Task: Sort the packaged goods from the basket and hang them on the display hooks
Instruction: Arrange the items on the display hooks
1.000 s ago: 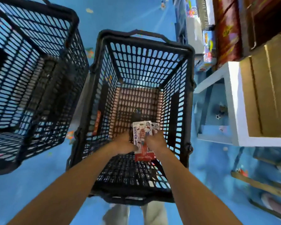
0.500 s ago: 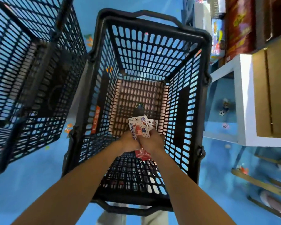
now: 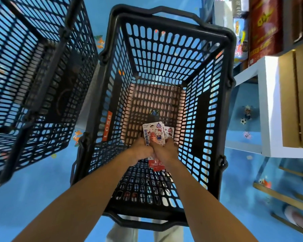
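A tall black mesh basket point(image 3: 227, 70) stands on the blue floor right below me. Both my arms reach down into it. My left hand point(image 3: 141, 149) and my right hand point(image 3: 166, 151) touch each other deep inside and together grip a small stack of white carded packs point(image 3: 155, 132) printed with a cartoon cat; a red card end point(image 3: 157, 165) sticks out beneath the hands. A second pack point(image 3: 170, 131) shows just behind the front one. A small dark round item point(image 3: 154, 113) lies on the basket bottom beyond the packs.
A second black mesh basket point(image 3: 33, 84) stands close on the left. A white shelf unit point(image 3: 268, 105) with wooden panels and boxed goods point(image 3: 264, 28) rises on the right. Wooden slats point(image 3: 283, 198) lie low at the right.
The view has closed in on the basket. My hands have drawn together on the packs and sit slightly higher in the basket than before.
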Demonstrator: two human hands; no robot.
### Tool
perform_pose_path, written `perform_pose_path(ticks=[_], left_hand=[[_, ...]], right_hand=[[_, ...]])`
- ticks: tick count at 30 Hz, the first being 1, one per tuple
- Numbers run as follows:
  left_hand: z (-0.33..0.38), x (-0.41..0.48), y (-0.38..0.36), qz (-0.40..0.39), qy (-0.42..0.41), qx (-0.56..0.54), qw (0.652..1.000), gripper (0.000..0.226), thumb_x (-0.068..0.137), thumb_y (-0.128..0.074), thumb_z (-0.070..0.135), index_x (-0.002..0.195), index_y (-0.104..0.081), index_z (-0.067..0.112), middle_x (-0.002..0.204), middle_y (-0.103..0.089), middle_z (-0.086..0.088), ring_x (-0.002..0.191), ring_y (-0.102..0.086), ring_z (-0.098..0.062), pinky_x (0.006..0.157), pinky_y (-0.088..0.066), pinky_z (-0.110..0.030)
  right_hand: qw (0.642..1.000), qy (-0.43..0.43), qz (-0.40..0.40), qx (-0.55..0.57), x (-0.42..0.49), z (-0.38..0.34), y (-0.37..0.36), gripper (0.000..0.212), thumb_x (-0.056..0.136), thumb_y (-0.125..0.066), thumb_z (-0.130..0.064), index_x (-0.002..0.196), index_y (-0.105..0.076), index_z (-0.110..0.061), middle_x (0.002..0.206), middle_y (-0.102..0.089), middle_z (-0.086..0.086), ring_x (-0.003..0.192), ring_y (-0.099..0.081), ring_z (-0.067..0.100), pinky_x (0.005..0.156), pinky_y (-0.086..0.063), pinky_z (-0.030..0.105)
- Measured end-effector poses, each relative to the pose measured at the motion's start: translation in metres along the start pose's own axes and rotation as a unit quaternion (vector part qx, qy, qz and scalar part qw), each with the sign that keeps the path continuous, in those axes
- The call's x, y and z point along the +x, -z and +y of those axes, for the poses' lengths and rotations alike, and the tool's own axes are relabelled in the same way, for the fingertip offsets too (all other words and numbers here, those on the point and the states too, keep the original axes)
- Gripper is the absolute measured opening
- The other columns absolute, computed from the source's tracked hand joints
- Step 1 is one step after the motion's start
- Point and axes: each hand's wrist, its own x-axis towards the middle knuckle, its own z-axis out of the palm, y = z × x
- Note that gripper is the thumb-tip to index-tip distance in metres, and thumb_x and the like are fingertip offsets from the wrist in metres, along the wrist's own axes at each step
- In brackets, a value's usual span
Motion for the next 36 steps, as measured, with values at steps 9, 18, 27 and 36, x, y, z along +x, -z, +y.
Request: perform_pose_path(ticks=[9,18,27,36], left_hand=[[0.007,-0.006,-0.014,-0.005,0.014,-0.054,0.998,0.037,0.087,-0.061,-0.012,0.104,-0.058,0.020,0.089,-0.060,0.009,0.084,-0.056,-0.006,0.061,-0.044,-0.018],[0.003,-0.006,-0.011,-0.018,0.028,-0.061,0.998,0.062,0.073,-0.056,-0.014,0.128,-0.052,0.015,0.090,-0.068,-0.009,0.082,-0.063,-0.021,0.068,-0.054,-0.033],[0.021,-0.034,0.007,-0.023,0.004,-0.096,0.995,0.048,0.075,-0.045,-0.008,0.119,-0.054,0.011,0.065,-0.062,-0.006,0.060,-0.061,-0.017,0.060,-0.052,-0.031],[0.046,-0.092,0.042,-0.012,-0.046,-0.260,0.964,0.043,0.099,-0.049,0.042,0.123,-0.067,0.011,0.107,-0.075,-0.022,0.094,-0.074,-0.040,0.098,-0.052,-0.066]], right_hand=[[0.998,-0.021,0.017,0.061,0.002,0.001,0.010,0.101,0.044,-0.068,-0.067,0.132,-0.044,-0.024,0.124,-0.053,0.007,0.111,-0.060,0.032,0.094,-0.056,0.050],[0.996,0.021,0.034,0.081,-0.003,-0.003,0.013,0.070,0.064,-0.088,-0.049,0.112,-0.045,-0.022,0.102,-0.067,0.002,0.088,-0.068,0.021,0.084,-0.060,0.044],[0.988,0.053,0.066,0.129,-0.030,-0.027,0.018,0.068,0.065,-0.084,-0.051,0.115,-0.046,-0.025,0.099,-0.068,-0.004,0.087,-0.069,0.019,0.084,-0.060,0.043],[0.925,0.130,-0.088,0.345,-0.106,-0.063,0.035,0.073,0.067,-0.088,-0.032,0.129,-0.051,-0.019,0.117,-0.072,0.015,0.099,-0.075,0.032,0.084,-0.060,0.059]])
